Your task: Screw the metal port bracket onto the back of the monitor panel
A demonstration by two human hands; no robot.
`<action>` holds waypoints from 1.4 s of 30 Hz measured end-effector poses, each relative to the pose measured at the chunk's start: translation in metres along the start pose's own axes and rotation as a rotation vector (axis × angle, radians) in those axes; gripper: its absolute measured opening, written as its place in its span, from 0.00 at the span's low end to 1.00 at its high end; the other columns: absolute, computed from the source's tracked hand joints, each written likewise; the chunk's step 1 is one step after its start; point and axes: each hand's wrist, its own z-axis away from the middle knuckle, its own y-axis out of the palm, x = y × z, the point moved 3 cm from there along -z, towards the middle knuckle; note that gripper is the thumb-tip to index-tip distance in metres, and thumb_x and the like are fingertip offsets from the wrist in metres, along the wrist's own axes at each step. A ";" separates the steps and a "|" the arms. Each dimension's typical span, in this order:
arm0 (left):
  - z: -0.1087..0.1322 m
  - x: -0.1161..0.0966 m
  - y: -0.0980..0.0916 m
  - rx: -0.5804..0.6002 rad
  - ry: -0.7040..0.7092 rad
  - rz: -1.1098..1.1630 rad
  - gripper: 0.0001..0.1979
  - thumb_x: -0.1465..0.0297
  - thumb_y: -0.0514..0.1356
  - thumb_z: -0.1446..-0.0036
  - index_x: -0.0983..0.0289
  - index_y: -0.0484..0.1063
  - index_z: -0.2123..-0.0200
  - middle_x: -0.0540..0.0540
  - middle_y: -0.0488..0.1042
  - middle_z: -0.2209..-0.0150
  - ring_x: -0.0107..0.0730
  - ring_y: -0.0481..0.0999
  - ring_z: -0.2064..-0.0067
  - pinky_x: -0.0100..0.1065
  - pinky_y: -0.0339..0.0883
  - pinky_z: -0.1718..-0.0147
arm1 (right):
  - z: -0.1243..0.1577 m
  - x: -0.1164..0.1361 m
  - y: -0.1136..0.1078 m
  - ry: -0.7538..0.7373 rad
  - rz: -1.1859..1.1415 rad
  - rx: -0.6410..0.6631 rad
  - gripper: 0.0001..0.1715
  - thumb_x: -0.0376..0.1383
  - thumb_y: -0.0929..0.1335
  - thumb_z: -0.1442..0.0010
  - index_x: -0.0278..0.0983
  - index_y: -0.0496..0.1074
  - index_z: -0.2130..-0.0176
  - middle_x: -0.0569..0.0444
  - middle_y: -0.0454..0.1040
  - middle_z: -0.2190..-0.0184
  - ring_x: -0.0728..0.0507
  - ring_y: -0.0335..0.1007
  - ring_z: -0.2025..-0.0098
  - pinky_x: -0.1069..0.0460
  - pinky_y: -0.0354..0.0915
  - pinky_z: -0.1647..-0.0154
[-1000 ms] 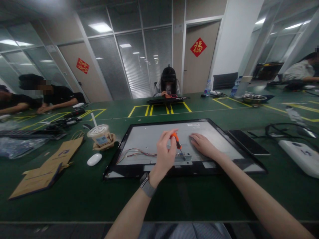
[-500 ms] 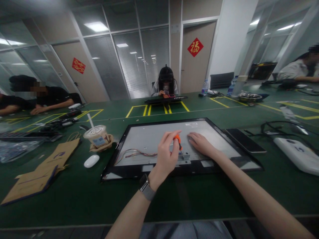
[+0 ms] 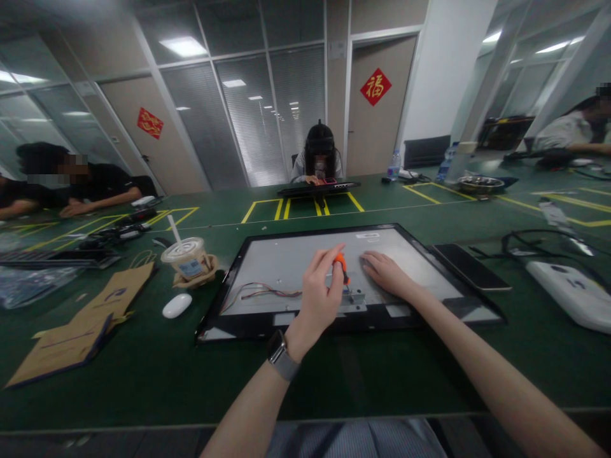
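My left hand (image 3: pixel 321 292), with a watch (image 3: pixel 281 355) on its wrist, is closed around the orange handle of a screwdriver (image 3: pixel 342 267). The tool points down at a small metal bracket (image 3: pixel 358 301) on the near part of a flat display panel (image 3: pixel 267 264). The panel has a grey back and a black frame, and lies flat before me. Fingers stretched out, my right hand (image 3: pixel 384 272) rests flat on the panel's back, right of the screwdriver. A bundle of thin coloured wires (image 3: pixel 272 291) runs left from under my left hand.
Left of the panel are a lidded drink cup (image 3: pixel 188 259), a white oval case (image 3: pixel 177 306) and a brown paper bag (image 3: pixel 105 305). To the right lie a dark phone (image 3: pixel 470 267), black cables (image 3: pixel 529 240) and a white device (image 3: pixel 570 296). A person (image 3: pixel 317 156) sits opposite.
My left hand stays at the bracket with the screwdriver, its fingers shifted only slightly. My right hand remains on the panel. The whole view has moved a little.
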 end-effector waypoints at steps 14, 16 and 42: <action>0.001 -0.001 0.001 0.011 -0.004 0.003 0.18 0.72 0.50 0.29 0.62 0.70 0.41 0.57 0.73 0.55 0.33 0.75 0.56 0.35 0.72 0.55 | 0.000 -0.004 0.003 -0.013 -0.018 -0.016 0.23 0.36 0.61 0.31 0.34 0.70 0.40 0.38 0.71 0.39 0.34 0.69 0.38 0.39 0.64 0.37; 0.001 0.001 0.001 0.012 -0.013 0.003 0.18 0.72 0.50 0.29 0.62 0.70 0.41 0.57 0.73 0.55 0.33 0.75 0.56 0.35 0.72 0.56 | 0.000 -0.004 0.003 -0.004 -0.017 -0.011 0.23 0.36 0.61 0.31 0.35 0.70 0.40 0.38 0.71 0.39 0.34 0.69 0.38 0.39 0.64 0.38; -0.001 -0.001 0.001 0.021 -0.006 -0.019 0.18 0.72 0.49 0.29 0.62 0.69 0.40 0.57 0.73 0.56 0.33 0.75 0.56 0.36 0.72 0.55 | 0.001 -0.002 0.002 -0.008 -0.021 -0.021 0.23 0.36 0.61 0.31 0.37 0.70 0.40 0.39 0.71 0.39 0.34 0.69 0.39 0.38 0.64 0.38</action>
